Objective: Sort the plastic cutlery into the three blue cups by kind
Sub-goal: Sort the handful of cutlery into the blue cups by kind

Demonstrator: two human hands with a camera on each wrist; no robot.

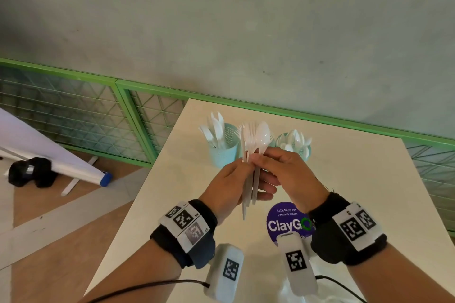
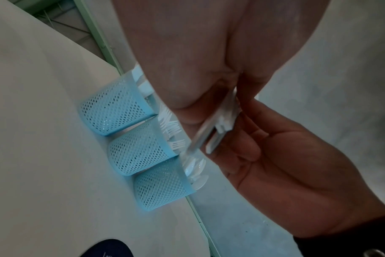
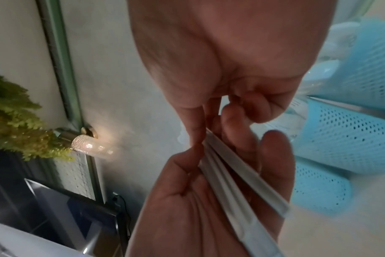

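Now the left hand point(image 1: 227, 186) holds a small bunch of white plastic cutlery point(image 1: 250, 167) upright above the white bench point(image 1: 357, 179). Its fingers are curled round the handles, and the handles lie across its palm. In the bunch I can see a spoon point(image 1: 262, 136) with its bowl at the top, some fork tines beside it, and a thin piece on the side nearer the left hand; I cannot tell what that thin piece is. The right hand point(image 1: 288, 172) is touching the bunch too. Its thumb and fingertips pinch the handles just under the spoon bowl, right next to the left hand's fingers. Past both hands, farther away on the bench, stand the three blue cups in a row, touching each other. The knife cup point(image 2: 114, 107) is beyond the left hand. The fork cup point(image 2: 141, 153) is in the middle, mostly hidden behind the held bunch in the head view. The spoon cup point(image 2: 163, 187) is beyond the right hand. Under the right wrist, a round purple sticker point(image 1: 283, 224) lies on the bench.
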